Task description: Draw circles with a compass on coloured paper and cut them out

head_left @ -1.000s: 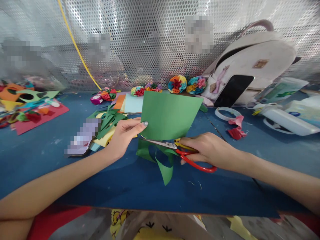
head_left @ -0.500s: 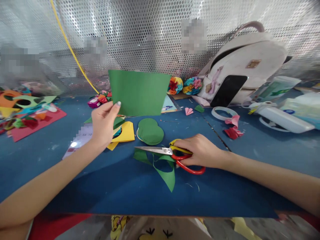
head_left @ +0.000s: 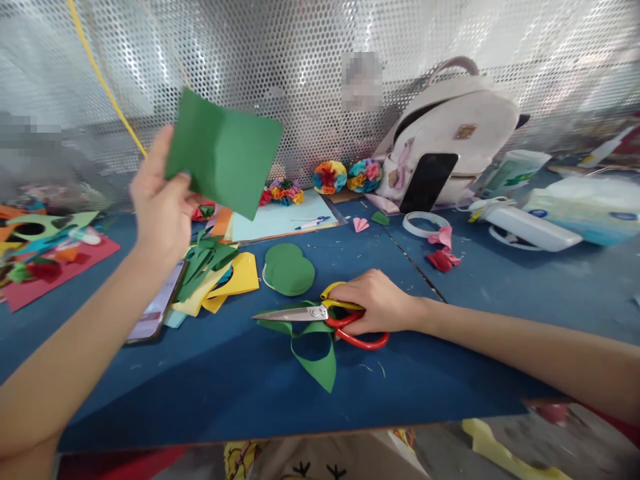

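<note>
Raised above the back left of the table, my left hand (head_left: 165,193) pinches a green paper sheet (head_left: 225,153) by its lower left edge. My right hand (head_left: 377,303) rests low on the table, closed round the handles of scissors (head_left: 300,313) with one yellow and one red grip. The blades are together and point left. Beneath them lies a curled green paper offcut (head_left: 320,367). Just behind the blades sits a small stack of green paper circles (head_left: 289,270). Green and yellow paper scraps (head_left: 240,275) lie to the left of the circles.
A phone (head_left: 155,310) lies partly under my left forearm. Colourful paper flowers (head_left: 330,177), a pale backpack (head_left: 460,127) with a dark phone (head_left: 429,181) against it, a tape roll (head_left: 425,225) and a white glue gun (head_left: 533,227) stand behind. A red sheet (head_left: 65,267) with scraps is left.
My left hand has lifted the green sheet up and to the left, tilting it. The right hand still holds the scissors in nearly the same place. The view has shifted slightly.
</note>
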The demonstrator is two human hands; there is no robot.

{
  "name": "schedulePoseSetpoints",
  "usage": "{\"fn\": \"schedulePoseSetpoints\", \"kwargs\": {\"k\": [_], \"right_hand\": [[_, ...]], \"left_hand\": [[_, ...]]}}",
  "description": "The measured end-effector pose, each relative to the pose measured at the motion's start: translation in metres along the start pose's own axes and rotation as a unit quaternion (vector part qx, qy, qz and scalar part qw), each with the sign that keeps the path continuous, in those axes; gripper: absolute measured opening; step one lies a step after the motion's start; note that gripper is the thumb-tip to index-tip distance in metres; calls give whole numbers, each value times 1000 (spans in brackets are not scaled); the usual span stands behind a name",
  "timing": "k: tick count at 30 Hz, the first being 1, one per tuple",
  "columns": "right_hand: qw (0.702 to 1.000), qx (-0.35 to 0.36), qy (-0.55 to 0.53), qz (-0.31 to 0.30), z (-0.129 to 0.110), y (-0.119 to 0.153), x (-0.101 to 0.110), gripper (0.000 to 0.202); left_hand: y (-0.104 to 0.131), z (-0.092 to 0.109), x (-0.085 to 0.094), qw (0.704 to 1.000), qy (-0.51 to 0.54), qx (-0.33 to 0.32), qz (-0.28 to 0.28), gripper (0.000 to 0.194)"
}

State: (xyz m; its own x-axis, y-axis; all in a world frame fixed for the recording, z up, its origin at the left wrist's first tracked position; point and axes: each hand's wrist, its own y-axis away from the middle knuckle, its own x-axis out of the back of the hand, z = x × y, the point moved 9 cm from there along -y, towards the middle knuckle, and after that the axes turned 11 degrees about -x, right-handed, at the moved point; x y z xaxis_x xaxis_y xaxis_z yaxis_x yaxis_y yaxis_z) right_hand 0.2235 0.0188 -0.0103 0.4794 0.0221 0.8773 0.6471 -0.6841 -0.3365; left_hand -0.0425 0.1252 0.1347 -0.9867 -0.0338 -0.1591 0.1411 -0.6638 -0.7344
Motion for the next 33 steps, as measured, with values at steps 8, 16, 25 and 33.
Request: {"fn": "schedulePoseSetpoints", "kwargs": {"k": [8, 16, 25, 33], "right_hand": [[1000, -9, 6, -13, 2, 0, -2, 30], [1000, 6, 15, -4, 0, 1, -1, 26], [988, 45, -109, 98, -6, 8, 25, 34], [967, -108, -202, 109, 27, 0, 25, 42]], "left_hand": [[47, -113, -82, 961, 25, 260, -92, 40], [53, -137, -108, 953, -67, 218, -198, 38], [126, -59, -96, 867, -31, 208, -453, 23], [198, -16, -94, 820, 26, 248, -516, 63]]}}
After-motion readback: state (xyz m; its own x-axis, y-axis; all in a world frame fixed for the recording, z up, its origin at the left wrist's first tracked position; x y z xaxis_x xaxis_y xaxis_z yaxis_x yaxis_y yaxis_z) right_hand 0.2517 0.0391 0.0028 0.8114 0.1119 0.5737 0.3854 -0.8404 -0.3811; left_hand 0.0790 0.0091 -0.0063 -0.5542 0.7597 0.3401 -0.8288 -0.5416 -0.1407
